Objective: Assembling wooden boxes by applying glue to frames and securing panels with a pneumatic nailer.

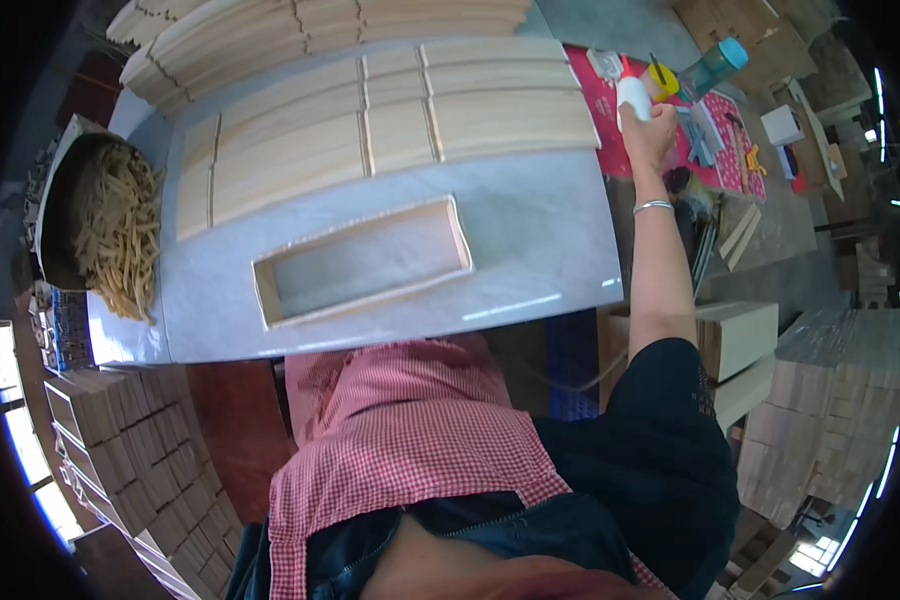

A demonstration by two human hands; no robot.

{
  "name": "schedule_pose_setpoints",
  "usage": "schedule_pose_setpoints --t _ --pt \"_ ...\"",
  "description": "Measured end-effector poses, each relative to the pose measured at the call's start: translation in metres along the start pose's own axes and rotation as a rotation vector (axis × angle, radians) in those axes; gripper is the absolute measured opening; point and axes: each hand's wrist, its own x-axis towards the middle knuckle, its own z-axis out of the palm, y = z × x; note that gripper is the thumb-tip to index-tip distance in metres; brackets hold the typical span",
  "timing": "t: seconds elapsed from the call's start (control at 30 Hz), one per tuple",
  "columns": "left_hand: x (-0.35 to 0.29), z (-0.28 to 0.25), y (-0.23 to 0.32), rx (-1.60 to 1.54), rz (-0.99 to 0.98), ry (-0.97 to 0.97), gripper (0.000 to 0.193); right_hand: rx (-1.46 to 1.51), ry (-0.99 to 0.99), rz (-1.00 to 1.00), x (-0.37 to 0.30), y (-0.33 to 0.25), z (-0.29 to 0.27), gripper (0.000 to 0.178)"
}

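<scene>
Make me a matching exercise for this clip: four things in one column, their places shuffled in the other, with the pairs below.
Things
1. white bottle
2. rectangular wooden frame
3. grooved wooden boards
4. tan strips

Places
A. heaped in a container at the left end of the table
B. lying on the table between the apron and item 3
C. in the right hand
D. laid out on the table, just beyond item 2

Pairs: 1-C, 2-B, 3-D, 4-A
</scene>
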Motion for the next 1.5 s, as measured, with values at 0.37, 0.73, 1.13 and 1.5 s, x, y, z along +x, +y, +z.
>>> schedule_pose_setpoints --t 0.37,0.73,1.13,1.5 --pt "0.087 -0.033 0.086 -0.05 0.244 -0.045 0.031 -0.267 -0.193 -0.181 0.016 0.053 -0.01 0.038" --pt "0.076 0.042 0.137 0.065 0.585 -0.58 0.028 -0.784 0.256 -0.016 -0.142 0.127 -0.326 0.065" --pt "0.044 0.039 0.169 -0.188 0.652 -0.526 0.03 -0.677 -0.109 0.908 -0.196 0.215 -0.414 0.084" --pt "-0.074 -0.066 0.065 -0.534 0.15 -0.02 0.036 -0.291 -0.014 0.212 -0.183 0.086 -0.432 0.071"
